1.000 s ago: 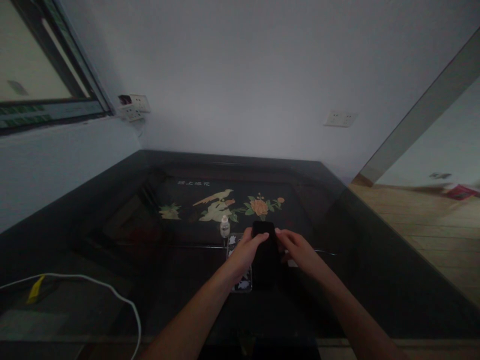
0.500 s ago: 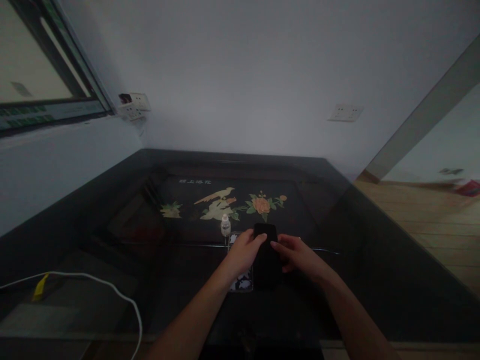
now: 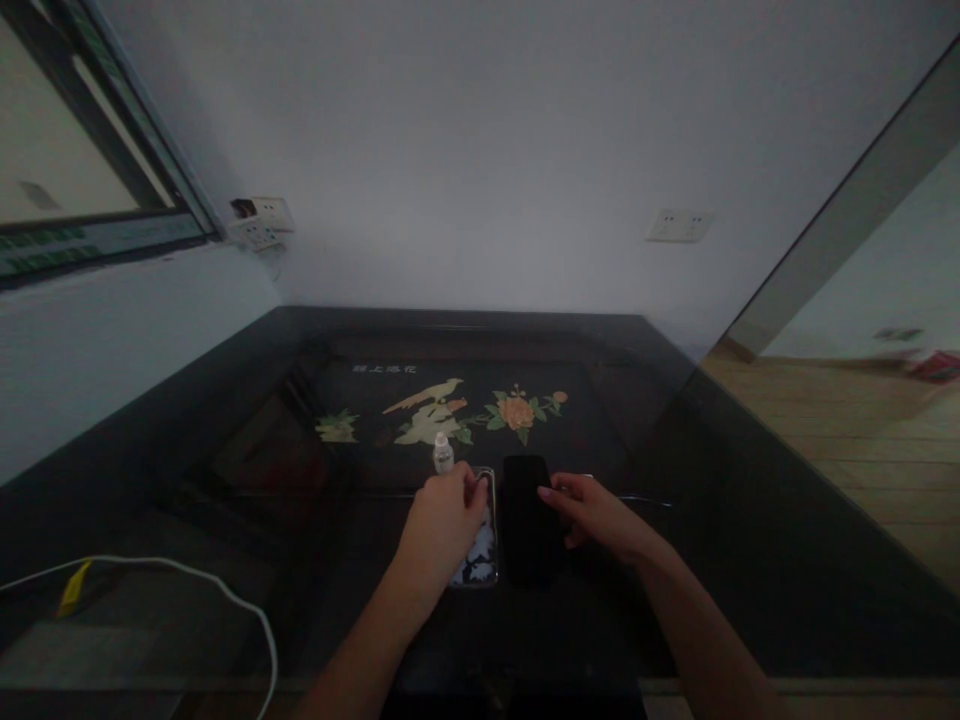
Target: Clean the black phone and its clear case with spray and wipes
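Two hands, one item each now

So the left hand (image 3: 442, 515) is just off the black phone (image 3: 525, 535) and now over the patterned clear-edged case (image 3: 481, 562), fingers bent at its top end beside the small bottle (image 3: 442, 455); can't tell if they're gripping. The right hand (image 3: 598, 515) stays at the phone's edge, thumb on top, grip unclear too. Phone's on the surface (image 3: 337, 600), right of the case, so I'd say both pieces are in play
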A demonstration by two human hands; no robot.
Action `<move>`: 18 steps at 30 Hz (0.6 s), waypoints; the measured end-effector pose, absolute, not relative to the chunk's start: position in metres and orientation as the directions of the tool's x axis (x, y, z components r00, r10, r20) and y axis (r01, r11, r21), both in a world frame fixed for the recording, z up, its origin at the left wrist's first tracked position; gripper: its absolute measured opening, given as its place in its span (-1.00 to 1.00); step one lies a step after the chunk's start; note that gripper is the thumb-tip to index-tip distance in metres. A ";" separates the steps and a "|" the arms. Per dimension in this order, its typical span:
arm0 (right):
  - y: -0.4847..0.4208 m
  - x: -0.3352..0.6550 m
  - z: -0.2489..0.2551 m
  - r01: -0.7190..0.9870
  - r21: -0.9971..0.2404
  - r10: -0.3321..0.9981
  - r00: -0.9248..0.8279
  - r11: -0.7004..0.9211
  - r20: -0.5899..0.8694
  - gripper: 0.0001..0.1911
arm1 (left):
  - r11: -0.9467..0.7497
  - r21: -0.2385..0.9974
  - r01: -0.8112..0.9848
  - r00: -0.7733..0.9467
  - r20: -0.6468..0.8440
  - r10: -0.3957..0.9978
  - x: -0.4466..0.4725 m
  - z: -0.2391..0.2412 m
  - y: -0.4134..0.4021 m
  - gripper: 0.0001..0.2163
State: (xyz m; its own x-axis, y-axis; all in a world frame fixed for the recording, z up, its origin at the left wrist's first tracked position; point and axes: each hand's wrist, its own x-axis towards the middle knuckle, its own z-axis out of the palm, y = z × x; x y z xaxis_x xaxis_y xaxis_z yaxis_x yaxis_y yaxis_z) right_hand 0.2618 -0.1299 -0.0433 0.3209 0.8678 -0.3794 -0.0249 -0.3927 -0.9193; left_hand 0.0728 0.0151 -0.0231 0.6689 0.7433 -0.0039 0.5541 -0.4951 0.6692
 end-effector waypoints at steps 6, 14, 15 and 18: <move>-0.130 0.257 -0.037 -0.009 -0.918 0.870 0.315 -0.398 -0.380 -0.61 | -0.552 0.288 0.782 0.597 -0.093 0.797 0.039 -0.024 0.008 -0.72; -0.128 0.258 -0.040 -0.029 -0.923 0.874 0.312 -0.383 -0.373 -0.59 | -0.606 0.197 0.771 0.631 -0.110 0.768 0.052 -0.032 0.007 -0.72; -0.128 0.259 -0.040 -0.032 -0.926 0.875 0.316 -0.376 -0.367 -0.58 | -0.610 0.218 0.761 0.640 -0.104 0.761 0.054 -0.031 0.008 -0.73; -0.127 0.260 -0.041 -0.037 -0.934 0.876 0.335 -0.356 -0.348 -0.55 | -0.642 0.386 0.662 0.709 -0.045 0.704 0.062 -0.031 0.014 -0.81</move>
State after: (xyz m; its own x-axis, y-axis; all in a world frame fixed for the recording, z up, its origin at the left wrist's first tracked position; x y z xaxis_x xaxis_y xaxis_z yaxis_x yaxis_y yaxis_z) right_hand 0.2600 -0.1275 -0.0405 0.3354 0.8756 -0.3476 -0.0372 -0.3564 -0.9336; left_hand 0.0622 0.0141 -0.0307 0.7091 0.7037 -0.0450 0.6619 -0.6423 0.3864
